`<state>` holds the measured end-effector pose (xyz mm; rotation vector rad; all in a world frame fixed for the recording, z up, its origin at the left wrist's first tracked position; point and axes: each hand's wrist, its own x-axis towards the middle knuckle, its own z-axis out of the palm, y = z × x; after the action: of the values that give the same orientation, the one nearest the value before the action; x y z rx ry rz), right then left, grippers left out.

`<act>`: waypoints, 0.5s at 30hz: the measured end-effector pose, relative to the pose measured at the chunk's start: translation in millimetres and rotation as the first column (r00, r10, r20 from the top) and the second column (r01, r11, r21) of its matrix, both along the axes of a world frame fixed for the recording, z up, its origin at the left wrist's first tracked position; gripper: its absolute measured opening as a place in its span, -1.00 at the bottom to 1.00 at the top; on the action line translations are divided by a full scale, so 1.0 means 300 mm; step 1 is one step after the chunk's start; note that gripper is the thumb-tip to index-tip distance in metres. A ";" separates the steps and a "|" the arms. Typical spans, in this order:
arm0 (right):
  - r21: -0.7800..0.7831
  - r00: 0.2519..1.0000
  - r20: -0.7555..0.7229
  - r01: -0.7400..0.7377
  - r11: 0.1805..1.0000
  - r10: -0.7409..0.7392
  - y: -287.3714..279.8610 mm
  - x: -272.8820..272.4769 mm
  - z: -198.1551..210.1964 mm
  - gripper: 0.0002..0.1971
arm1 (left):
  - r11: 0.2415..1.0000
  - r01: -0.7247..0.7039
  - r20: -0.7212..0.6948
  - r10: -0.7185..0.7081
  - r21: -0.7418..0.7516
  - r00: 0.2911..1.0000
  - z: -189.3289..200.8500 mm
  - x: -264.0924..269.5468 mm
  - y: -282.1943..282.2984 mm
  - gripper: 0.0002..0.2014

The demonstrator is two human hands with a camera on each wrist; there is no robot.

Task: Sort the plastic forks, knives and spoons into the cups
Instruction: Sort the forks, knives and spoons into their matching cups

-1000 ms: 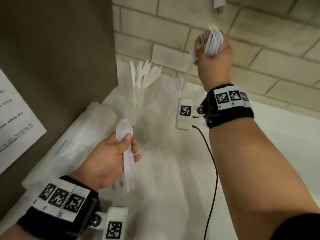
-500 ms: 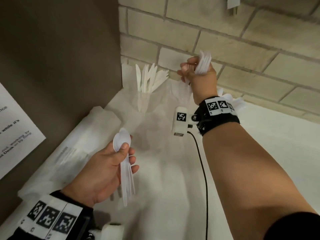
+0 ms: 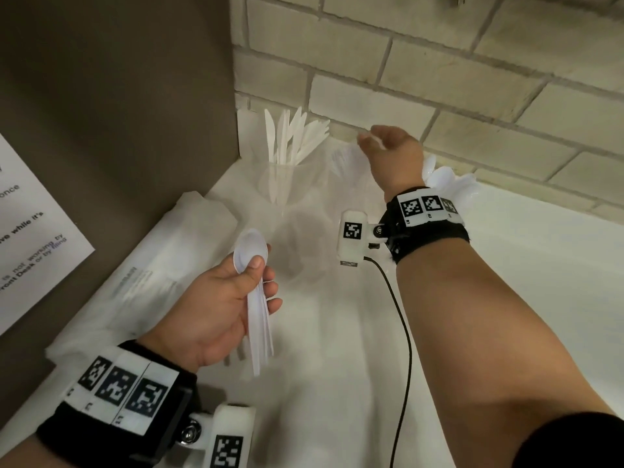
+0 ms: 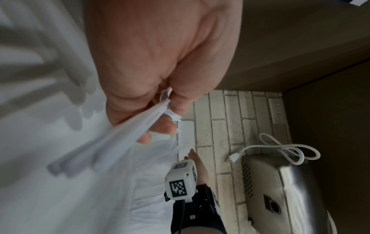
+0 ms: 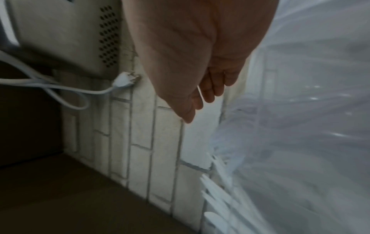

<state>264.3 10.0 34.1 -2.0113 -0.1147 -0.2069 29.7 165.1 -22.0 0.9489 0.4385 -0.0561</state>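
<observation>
Left hand: the left hand [image 3: 216, 309] is closed round a bundle of white plastic spoons [image 3: 255, 298], thumb pressed on the top bowl, handles pointing down toward the worktop [image 3: 540, 298]; the left wrist view shows the handles [image 4: 112, 142] running out between thumb and fingers.
Right hand: the right hand [image 3: 393, 157] hangs over the cups by the brick wall [image 3: 439, 62], fingers loosely spread and holding nothing; the right wrist view shows the fingers [image 5: 208, 88] relaxed and bare.
Knife cup: a clear cup [image 3: 287, 187] stands in the corner where the brick wall meets the brown panel [image 3: 118, 113], with white knives [image 3: 293, 136] upright in it, fanned out.
Fork cup: just beside the knife cup, on the side away from the panel, a second clear cup [image 3: 341, 170] is under the right hand; its contents are blurred, seemingly forks.
Spoon cup: behind the right wrist, farther from the knife cup along the wall, white spoon bowls [image 3: 452, 184] stick up; the cup itself is hidden.
Plastic sheet: clear wrapping [image 3: 141, 282] lies on the worktop along the foot of the panel, nearer than the knife cup.
Notice: a printed sheet [image 3: 30, 231] is fixed on the panel.
Appliance: the wrist views show a metal housing [image 4: 280, 190] with a white cord [image 4: 280, 147] on the brick wall.
</observation>
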 end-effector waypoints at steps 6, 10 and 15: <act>0.091 0.974 0.049 -0.224 0.970 0.221 0.028 -0.242 0.061 -0.95 | 0.995 0.057 0.026 -0.059 0.078 0.998 0.020 -0.001 -0.029 -0.80; -0.021 0.862 -0.234 -0.468 0.884 0.450 0.022 -0.436 0.054 -0.76 | 0.962 0.135 0.085 -0.159 0.237 0.984 0.046 -0.009 -0.050 -0.85; -0.094 0.702 -0.429 -0.660 0.745 0.568 0.006 -0.561 0.017 -0.57 | 0.811 0.371 -0.011 -0.411 0.452 0.912 0.071 -0.026 -0.069 -0.45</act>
<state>96.2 11.6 39.1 -2.0921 -0.5933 0.6625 21.8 144.4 -0.6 1.4846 0.1639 -0.2999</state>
